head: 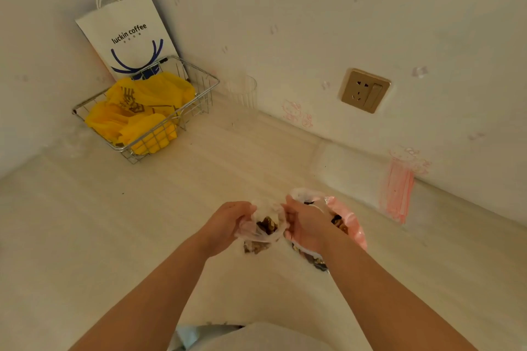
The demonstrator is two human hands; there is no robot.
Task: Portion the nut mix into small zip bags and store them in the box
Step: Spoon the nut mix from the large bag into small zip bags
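Here both hands meet over the near middle of the pale table, with a small clear bag held between them. The left hand grips the bag's left edge with curled fingers, and the right hand pinches its right edge, so the mouth is held open between the two. Brown nuts show inside the bag, and its lower part hangs just below the hands with more nuts in it.

Just right of the right hand, partly behind it, lies a larger pink-edged bag of nut mix; its open top sits beyond the knuckles and its lower end lies near the wrist.

At the far left corner stands a wire basket with yellow plastic inside, and a white paper bag leans on the wall behind it. Right of the basket, a clear box stands against the far wall, well apart from the hands. A wall socket is set further right, and a stack of pink-edged zip bags lies at the wall's foot, far right of the hands.
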